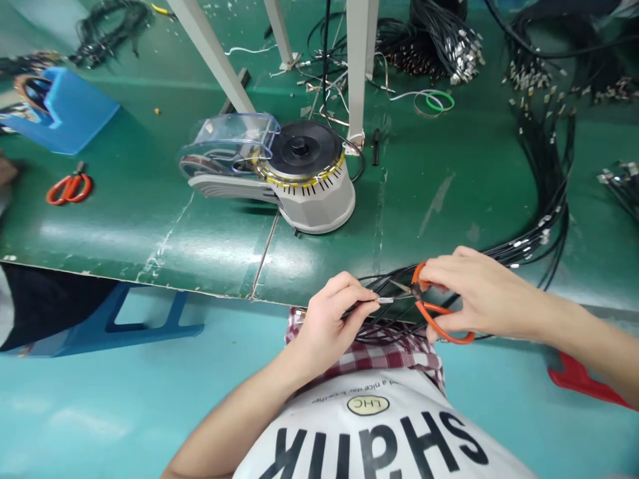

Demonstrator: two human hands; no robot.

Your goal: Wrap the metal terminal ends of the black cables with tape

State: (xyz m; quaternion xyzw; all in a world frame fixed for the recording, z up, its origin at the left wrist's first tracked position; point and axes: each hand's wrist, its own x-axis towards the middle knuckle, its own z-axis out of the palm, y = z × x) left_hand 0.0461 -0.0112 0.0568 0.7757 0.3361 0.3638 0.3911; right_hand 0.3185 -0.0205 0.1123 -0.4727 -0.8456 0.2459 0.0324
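Observation:
My left hand [337,316] is closed in a pinch on a thin black cable, whose small silvery-white end [384,301] sticks out past the fingertips. In my right hand [462,293] is a pair of scissors [436,322] with orange handles. Their blades are parted and point left, close to the cable end; whether they touch it I cannot tell. Beneath both hands a bundle of black cables [534,243] runs over the table edge onto my lap and curves away up the right side of the green table [200,233].
A round tape dispenser [317,199] with yellow tape stands mid-table beside white metal legs [355,73]. Further left lie a second pair of orange scissors [70,186] and a blue tape holder [67,110]. More cable bundles [444,40] lie at the back. A blue stool [114,326] stands below left.

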